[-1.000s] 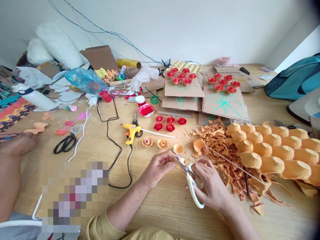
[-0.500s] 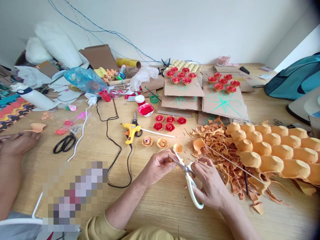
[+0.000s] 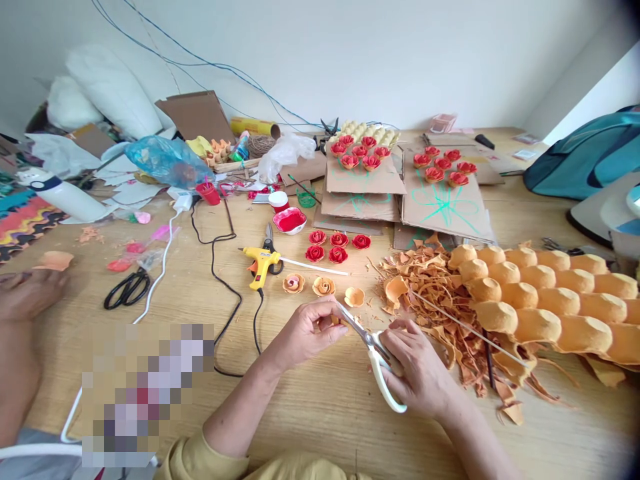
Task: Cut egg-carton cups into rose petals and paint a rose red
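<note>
My right hand [image 3: 417, 363] grips white-handled scissors [image 3: 381, 381], its fingers through the loops. The scissor blades are together and point up and left, their tips at the fingers of my left hand [image 3: 309, 332]. Thumb and fingers of that left hand are pinched together; what they hold is mostly hidden. Just beyond the blades lies a cut orange egg-carton cup [image 3: 355, 297]. Beside it are an unpainted carton rose [image 3: 325, 286] and another with a pinkish centre [image 3: 293, 283]. Several red-painted roses [image 3: 339, 239] stand behind them.
Orange scraps [image 3: 425, 287] and an egg carton [image 3: 543, 293] lie to the right. A yellow glue gun [image 3: 261, 263] with a trailing cord and black scissors [image 3: 127, 289] are left. Cardboard sheets [image 3: 445, 207] bear more red roses. Another person's hand [image 3: 30, 293] rests at far left.
The scissor blades have closed; half a second ago they were apart. My left hand has shifted slightly left. The other person's hand at far left has also moved a little left.
</note>
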The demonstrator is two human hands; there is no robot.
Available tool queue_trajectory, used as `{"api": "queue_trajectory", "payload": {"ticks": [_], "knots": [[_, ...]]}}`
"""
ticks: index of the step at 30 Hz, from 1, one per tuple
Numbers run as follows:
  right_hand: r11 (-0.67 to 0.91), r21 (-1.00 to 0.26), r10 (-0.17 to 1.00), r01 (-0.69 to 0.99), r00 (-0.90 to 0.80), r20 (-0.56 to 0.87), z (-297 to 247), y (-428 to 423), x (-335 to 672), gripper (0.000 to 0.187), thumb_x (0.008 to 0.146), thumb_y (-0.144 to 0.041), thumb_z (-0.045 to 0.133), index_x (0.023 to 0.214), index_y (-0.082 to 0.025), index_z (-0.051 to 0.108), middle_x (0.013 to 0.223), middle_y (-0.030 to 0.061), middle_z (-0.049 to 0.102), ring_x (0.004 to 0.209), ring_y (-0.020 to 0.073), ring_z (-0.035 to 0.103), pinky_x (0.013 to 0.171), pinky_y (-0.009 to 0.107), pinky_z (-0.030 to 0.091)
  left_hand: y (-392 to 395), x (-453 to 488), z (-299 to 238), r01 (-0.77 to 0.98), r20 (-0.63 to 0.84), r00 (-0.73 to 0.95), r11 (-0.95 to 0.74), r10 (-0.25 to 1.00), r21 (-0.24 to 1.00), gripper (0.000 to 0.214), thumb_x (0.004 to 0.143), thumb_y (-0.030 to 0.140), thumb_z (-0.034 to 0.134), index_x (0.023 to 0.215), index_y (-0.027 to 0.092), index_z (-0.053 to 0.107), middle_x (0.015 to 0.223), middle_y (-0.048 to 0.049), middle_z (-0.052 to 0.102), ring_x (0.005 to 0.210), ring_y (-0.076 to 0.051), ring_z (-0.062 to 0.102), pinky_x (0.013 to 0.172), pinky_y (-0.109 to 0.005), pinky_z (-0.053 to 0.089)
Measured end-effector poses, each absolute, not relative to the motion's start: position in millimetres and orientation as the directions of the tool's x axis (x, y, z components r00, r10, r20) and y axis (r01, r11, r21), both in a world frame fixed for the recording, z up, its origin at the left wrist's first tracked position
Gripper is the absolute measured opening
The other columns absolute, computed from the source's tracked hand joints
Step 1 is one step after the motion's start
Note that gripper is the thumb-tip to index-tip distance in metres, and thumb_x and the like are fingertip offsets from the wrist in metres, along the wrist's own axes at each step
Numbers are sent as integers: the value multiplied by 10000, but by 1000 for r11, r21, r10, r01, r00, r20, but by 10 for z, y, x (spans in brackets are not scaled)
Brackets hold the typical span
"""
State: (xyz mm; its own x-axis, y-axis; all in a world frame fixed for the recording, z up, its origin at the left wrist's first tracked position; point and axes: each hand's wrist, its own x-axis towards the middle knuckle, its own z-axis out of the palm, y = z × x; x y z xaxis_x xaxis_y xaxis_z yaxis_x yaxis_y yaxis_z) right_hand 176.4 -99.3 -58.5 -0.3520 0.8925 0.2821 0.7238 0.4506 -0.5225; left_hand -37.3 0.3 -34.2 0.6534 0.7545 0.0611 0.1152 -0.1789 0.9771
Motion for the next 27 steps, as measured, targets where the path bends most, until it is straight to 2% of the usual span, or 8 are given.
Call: {"api": "queue_trajectory", "payload": {"ticks": [3, 8, 11, 14, 17, 20, 23, 27], "knots": [[443, -538, 896, 717, -344, 280, -619, -977, 1770, 211, 956, -263, 485, 774, -226, 384, 677, -26, 523, 611, 156, 454, 759, 343, 347, 15, -372, -321, 136, 34, 649, -160, 760, 978, 93, 836, 242, 662, 819, 156, 693, 742, 14, 486, 690, -113, 423, 641, -234, 349], [352, -602, 935, 717, -238, 263, -671, -952, 1786, 284, 964, -286, 504, 723, -226, 367, 632, -37, 459, 584, 142, 405, 702, 314, 350, 11, -343, -335, 49, -83, 652, 67, 753, 997, 155, 805, 288, 681, 877, 152, 663, 775, 0, 564, 701, -116, 478, 655, -232, 374], [248, -689, 966, 681, -123, 226, -669, -962, 1803, 282, 961, -312, 512, 714, -219, 413, 629, -33, 465, 597, 143, 402, 684, 307, 356, -5, -328, -353, 39, -154, 651, 169, 743, 985, 199, 779, 303, 710, 883, 154, 632, 744, 14, 549, 669, -105, 462, 638, -224, 362], [138, -816, 989, 562, -32, 145, -628, -976, 1813, 248, 950, -356, 521, 752, -209, 494, 688, -9, 526, 655, 158, 453, 671, 301, 380, -24, -310, -367, 42, -161, 672, 179, 723, 983, 188, 785, 308, 699, 841, 154, 607, 716, 26, 520, 649, -97, 438, 621, -222, 343], [60, -926, 998, 373, -8, 62, -579, -981, 1805, 197, 928, -398, 552, 887, -205, 558, 769, 4, 563, 715, 172, 506, 669, 294, 418, -42, -288, -395, 60, -138, 703, 135, 698, 989, 160, 805, 299, 657, 805, 158, 582, 718, 27, 504, 648, -99, 433, 614, -226, 338], [49, -966, 998, 255, 15, 55, -564, -985, 1781, 227, 897, -380, 619, 1046, -218, 564, 825, 2, 584, 752, 175, 538, 711, 298, 443, -61, -275, -425, 162, -151, 716, 49, 681, 986, 166, 811, 300, 640, 765, 166, 555, 702, 30, 479, 619, -99, 408, 585, -233, 323], [95, -961, 989, 259, 84, 120, -571, -991, 1741, 238, 882, -323, 658, 1083, -238, 561, 918, 16, 615, 843, 187, 566, 795, 312, 450, -85, -269, -412, 252, -87, 738, -155, 669, 955, 143, 810, 277, 651, 761, 167, 574, 746, 13, 516, 653, -112, 447, 622, -246, 353], [108, -945, 989, 308, 63, 134, -548, -986, 1681, 153, 863, -285, 677, 966, -229, 578, 948, 30, 625, 861, 195, 573, 802, 321, 452, -114, -261, -357, 244, 35, 780, -355, 624, 903, 64, 799, 193, 647, 772, 171, 593, 934, -43, 628, 916, -181, 574, 861, -300, 412]]}}
